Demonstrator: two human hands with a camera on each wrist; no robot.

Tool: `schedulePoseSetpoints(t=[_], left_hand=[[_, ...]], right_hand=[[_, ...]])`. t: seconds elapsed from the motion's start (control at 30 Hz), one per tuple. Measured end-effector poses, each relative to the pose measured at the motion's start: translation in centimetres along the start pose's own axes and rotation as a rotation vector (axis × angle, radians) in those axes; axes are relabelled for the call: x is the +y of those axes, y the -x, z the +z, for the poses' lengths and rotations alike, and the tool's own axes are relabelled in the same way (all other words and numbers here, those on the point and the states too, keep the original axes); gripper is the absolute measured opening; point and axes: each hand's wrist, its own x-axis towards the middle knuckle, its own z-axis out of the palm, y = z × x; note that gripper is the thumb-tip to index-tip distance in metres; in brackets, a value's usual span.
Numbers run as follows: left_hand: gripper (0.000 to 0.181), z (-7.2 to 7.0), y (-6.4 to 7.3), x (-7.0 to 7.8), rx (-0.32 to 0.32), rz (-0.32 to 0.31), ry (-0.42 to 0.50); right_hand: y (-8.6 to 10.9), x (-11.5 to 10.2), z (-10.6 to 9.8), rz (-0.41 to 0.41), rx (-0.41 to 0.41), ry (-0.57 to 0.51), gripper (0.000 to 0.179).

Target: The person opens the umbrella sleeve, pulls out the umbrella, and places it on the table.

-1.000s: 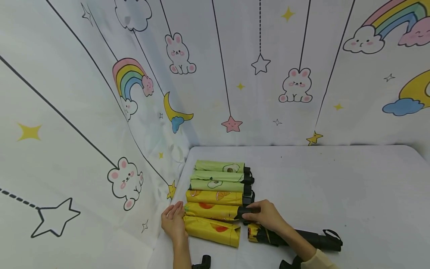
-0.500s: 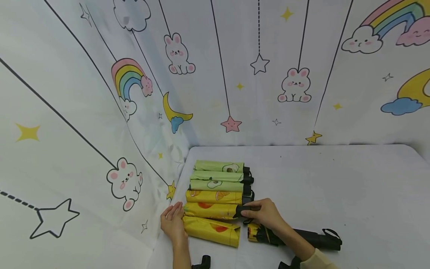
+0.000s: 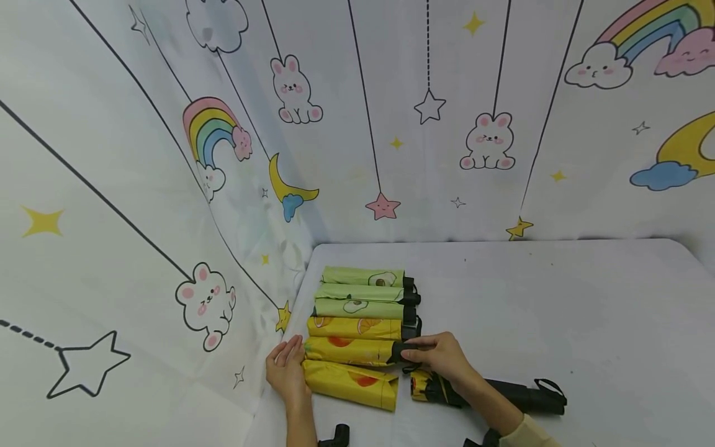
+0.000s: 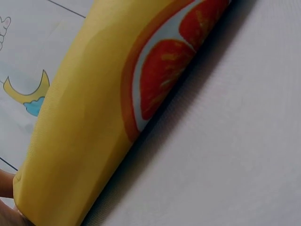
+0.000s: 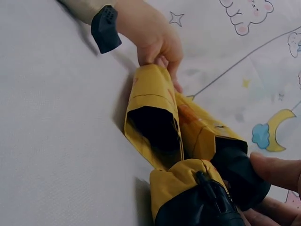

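Note:
In the head view, folded umbrellas lie in a row on the white table. My right hand (image 3: 447, 357) pinches the black handle (image 5: 237, 172) of a yellow umbrella (image 3: 349, 351) with an orange-slice print. Nearest me is a yellow umbrella sleeve (image 3: 350, 385); its dark, hollow mouth shows in the right wrist view. My left hand (image 3: 287, 369) touches the left ends of these two, fingers mostly straight. Below my right forearm lies a black umbrella (image 3: 519, 396) with yellow at its left end and a wrist loop; the forearm partly covers it.
Behind are another yellow umbrella (image 3: 354, 327) and three green avocado-print ones, the farthest green umbrella (image 3: 357, 276) near the table's back edge. A white cloth wall (image 3: 346, 149) with cartoon drawings rises behind and at left. Black wrist devices (image 3: 335, 436) show at the bottom.
The head view has shifted slightly, so everything sits a little farther left. Both hands keep their places on the umbrella and the sleeve.

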Motion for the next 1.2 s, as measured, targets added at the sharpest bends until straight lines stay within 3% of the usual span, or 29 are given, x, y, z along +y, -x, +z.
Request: schedulePoseSetpoints(t=[0.27, 0.63, 1.2], left_hand=[[0.048, 0.0, 0.1, 0.0, -0.002, -0.004, 0.01], [0.047, -0.1, 0.1, 0.0, -0.01, -0.006, 0.01], [0.045, -0.4, 0.0, 0.0, -0.021, 0.02, 0.027]], right_hand=[[0.3, -0.5, -0.7, 0.003, -0.001, -0.037, 0.046], [0.7, -1.2, -1.2, 0.038, 0.08, 0.036, 0.037], [1.0, -0.8, -2.1, 0.007, 0.029, -0.017, 0.046]])
